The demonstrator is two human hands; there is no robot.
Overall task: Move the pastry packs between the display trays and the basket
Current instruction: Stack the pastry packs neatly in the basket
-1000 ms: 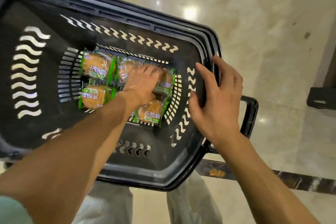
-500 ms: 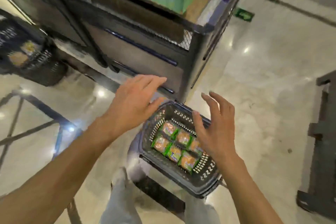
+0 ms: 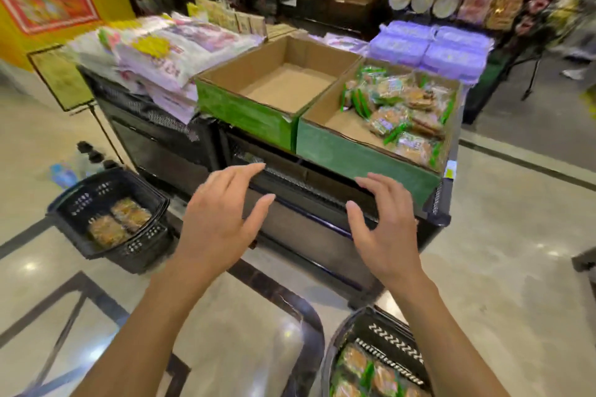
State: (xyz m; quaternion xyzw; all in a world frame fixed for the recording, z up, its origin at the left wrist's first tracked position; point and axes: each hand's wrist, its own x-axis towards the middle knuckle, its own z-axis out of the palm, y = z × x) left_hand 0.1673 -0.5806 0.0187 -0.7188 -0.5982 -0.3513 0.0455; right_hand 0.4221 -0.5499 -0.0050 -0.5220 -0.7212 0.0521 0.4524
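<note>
Scanning from the left edge: a second black basket [image 3: 106, 219] on the floor with a couple of brown pastry packs inside, well apart from either hand. Next, the left hand [image 3: 219, 219] — raised before the front of the display stand [image 3: 309, 203], fingers spread and loosely bent, gripping nothing. Above and beyond it, on the stand's top, the left cardboard tray [image 3: 277, 84], bare brown bottom showing, green front wall facing this way. Beside it and touching along one wall, the right cardboard tray [image 3: 371, 151], with the pastry packs [image 3: 403, 113] heaped toward its far right corner and its near left corner bare. Below that tray, the right hand [image 3: 383, 229] — also spread, fingers curved, holding nothing. At the bottom edge under the right forearm, the near basket [image 3: 380, 325] with green-edged packs [image 3: 364, 367] lying flat in rows.

Key relation: heaped packs up, forward and to the right of both hands, right hand clearly nearer; long axes mixed in the pile, none aligned. Likely next a reach over the green front wall — probably with the right.
</note>
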